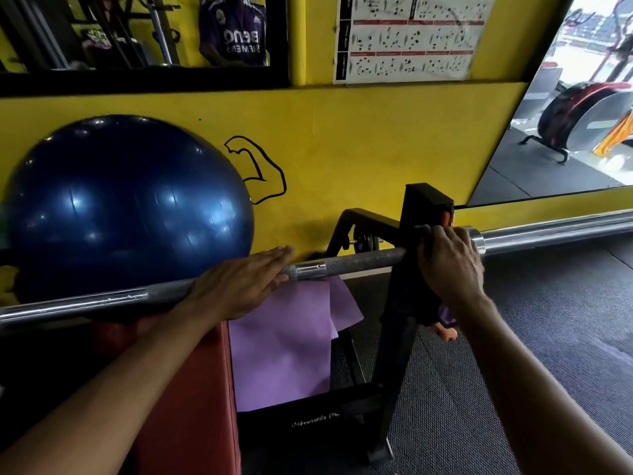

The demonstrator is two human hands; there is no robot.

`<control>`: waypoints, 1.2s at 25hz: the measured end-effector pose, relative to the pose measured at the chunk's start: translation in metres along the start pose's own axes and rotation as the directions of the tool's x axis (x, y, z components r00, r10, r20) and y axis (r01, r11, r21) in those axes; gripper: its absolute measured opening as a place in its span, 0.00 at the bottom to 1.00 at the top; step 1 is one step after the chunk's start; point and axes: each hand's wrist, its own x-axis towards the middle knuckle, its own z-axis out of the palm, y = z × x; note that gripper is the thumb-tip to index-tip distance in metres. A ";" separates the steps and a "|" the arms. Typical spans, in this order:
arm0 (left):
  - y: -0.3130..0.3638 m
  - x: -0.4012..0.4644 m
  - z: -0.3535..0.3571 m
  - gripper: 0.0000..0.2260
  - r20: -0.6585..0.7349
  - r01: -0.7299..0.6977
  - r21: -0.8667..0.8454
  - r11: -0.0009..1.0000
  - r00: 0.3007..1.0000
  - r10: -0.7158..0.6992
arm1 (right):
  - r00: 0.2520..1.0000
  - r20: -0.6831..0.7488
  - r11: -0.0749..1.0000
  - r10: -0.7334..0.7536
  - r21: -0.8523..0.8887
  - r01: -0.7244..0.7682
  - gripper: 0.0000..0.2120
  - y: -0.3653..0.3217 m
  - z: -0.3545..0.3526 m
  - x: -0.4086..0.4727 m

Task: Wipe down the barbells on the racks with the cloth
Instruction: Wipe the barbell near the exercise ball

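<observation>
Yellow gym wall (359, 138) behind; blue exercise ball (126, 204) at left. Barbell (349, 264) lies across black rack (407, 269). Purple cloth (284, 344) hangs below the bar, beside the red bench (191, 389). Left hand (239, 286) flat on bar, fingers extended. Right hand (448, 265) clenched around bar at rack upright.

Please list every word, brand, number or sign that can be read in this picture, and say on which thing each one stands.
"BENQ" over "SIEMENS", mirror-reversed: purple football jersey reflected in the black-framed wall mirror.
White script on the black steel rack base: too blurred to read.
White exercise chart poster on the yellow wall: figures and captions too small to read.
</observation>
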 end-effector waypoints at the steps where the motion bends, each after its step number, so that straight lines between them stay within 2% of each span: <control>1: -0.001 0.000 0.000 0.32 0.004 -0.002 0.001 1.000 1.000 0.002 | 0.999 0.036 1.000 0.007 0.022 -0.008 0.16 -0.003 -0.001 0.007; 4: -0.003 0.002 0.002 0.33 0.029 -0.007 -0.002 1.000 1.000 0.007 | 0.984 0.177 0.992 -0.020 0.127 -0.002 0.22 -0.028 -0.005 0.028; 6: -0.001 0.003 0.000 0.32 0.016 0.002 -0.027 1.000 1.000 -0.001 | 0.961 0.276 0.995 -0.026 0.102 -0.002 0.23 -0.059 -0.003 0.034; 9: 0.003 0.002 -0.002 0.28 -0.006 0.032 -0.050 0.998 0.999 -0.032 | 0.962 0.241 0.989 -0.128 0.106 0.105 0.21 -0.131 0.015 0.016; 11: 0.002 0.002 -0.002 0.31 -0.005 0.051 -0.056 0.997 0.999 -0.051 | 0.950 0.175 0.957 -0.258 0.182 0.226 0.21 -0.165 0.019 -0.006; 13: 0.001 0.001 0.000 0.35 -0.003 0.055 -0.044 0.998 0.998 -0.055 | 0.937 0.129 0.936 -0.325 0.187 0.299 0.15 -0.158 0.020 -0.017; 14: 0.002 0.001 0.001 0.33 0.000 0.057 -0.035 0.998 0.998 -0.057 | 0.943 0.109 0.939 -0.313 0.185 0.291 0.13 -0.142 0.017 -0.015; 16: 0.003 0.001 0.001 0.29 -0.010 0.067 -0.023 0.998 0.998 -0.067 | 0.976 0.099 0.966 -0.194 0.194 0.172 0.12 -0.103 0.007 -0.004; 19: 0.006 0.000 -0.001 0.30 -0.041 0.058 -0.025 0.998 0.997 -0.059 | 0.971 0.237 0.992 -0.027 0.127 -0.003 0.14 -0.046 -0.009 0.028; 22: 0.003 -0.002 0.003 0.29 -0.022 0.058 -0.013 0.998 0.998 -0.059 | 0.931 0.366 0.997 0.008 0.068 -0.036 0.16 -0.018 -0.017 0.050; 24: 0.000 0.000 0.005 0.28 -0.007 0.047 0.016 0.999 0.999 -0.047 | 0.928 0.372 0.999 0.009 0.037 -0.025 0.18 -0.020 -0.014 0.055; 27: -0.003 0.003 0.006 0.28 0.021 0.026 0.037 0.999 0.999 -0.027 | 0.904 0.427 0.998 0.010 0.047 -0.034 0.16 -0.050 -0.006 0.060; 30: -0.004 0.000 0.008 0.29 0.044 0.050 0.033 0.998 0.998 -0.052 | 0.874 0.466 0.990 -0.137 0.099 0.102 0.20 -0.104 0.007 0.046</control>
